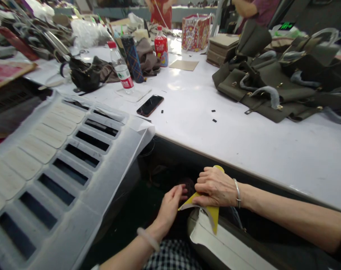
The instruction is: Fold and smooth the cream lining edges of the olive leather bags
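Observation:
Below the table's front edge, my right hand [215,187] is closed around a yellow piece [213,214] with a pale underside. The yellow piece rests at the end of a long white panel [223,240], which lies on a dark olive item [195,243] over my lap. Just left of the yellow piece is my left hand [170,206], its fingers bent and close together near the piece's pointed tip. What my left fingers hold, if anything, is too hidden to name.
A slotted grey crate [111,165] with pale flat pieces stands at the left. On the white table [184,123] are a phone [150,105], bottles [161,47], a patterned bag [196,33] and dark olive bags [266,80]. Other people stand at the far side.

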The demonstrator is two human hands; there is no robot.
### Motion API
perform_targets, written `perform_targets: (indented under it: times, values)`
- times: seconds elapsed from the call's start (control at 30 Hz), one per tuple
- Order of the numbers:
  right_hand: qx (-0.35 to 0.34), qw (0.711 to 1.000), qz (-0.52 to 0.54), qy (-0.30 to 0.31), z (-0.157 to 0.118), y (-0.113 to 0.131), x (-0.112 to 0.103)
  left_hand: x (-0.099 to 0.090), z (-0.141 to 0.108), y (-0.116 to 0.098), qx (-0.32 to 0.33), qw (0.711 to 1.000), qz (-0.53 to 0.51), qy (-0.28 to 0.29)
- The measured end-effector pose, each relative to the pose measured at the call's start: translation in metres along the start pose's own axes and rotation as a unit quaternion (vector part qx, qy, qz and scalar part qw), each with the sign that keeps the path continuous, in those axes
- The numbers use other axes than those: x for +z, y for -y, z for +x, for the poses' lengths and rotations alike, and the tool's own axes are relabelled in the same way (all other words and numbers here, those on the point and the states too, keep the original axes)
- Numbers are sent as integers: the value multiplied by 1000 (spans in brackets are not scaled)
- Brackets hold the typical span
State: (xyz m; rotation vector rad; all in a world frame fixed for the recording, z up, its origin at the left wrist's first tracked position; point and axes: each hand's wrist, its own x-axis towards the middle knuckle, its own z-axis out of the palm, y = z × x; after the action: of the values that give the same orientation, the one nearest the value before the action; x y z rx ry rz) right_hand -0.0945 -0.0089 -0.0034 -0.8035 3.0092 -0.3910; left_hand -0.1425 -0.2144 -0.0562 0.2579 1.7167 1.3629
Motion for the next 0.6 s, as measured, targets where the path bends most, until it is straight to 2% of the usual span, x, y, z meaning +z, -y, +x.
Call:
perform_targets:
  times: [0.07,0.1,0.2,0.27,0.4,0.6]
  values:
    - [-6,1000,2,-4,0,0,0,-8,-18,-15,50,998,19,-25]
    - [-9,1000,1,-7,1,-1,0,-9,-27,-23,80,995,63,-20]
    - [-24,999,3,-23,2,-1,0,-2,-46,-46,137,962,236,10]
    - [-32,999,3,-36,2,-2,0,5,-49,-55,150,945,292,-2]
    - [-37,998,-3,-42,2,-1,2,11,-47,-54,158,929,334,-9]
    - [-26,999,-12,-36,-5,2,2,11,-50,-44,167,925,341,4]
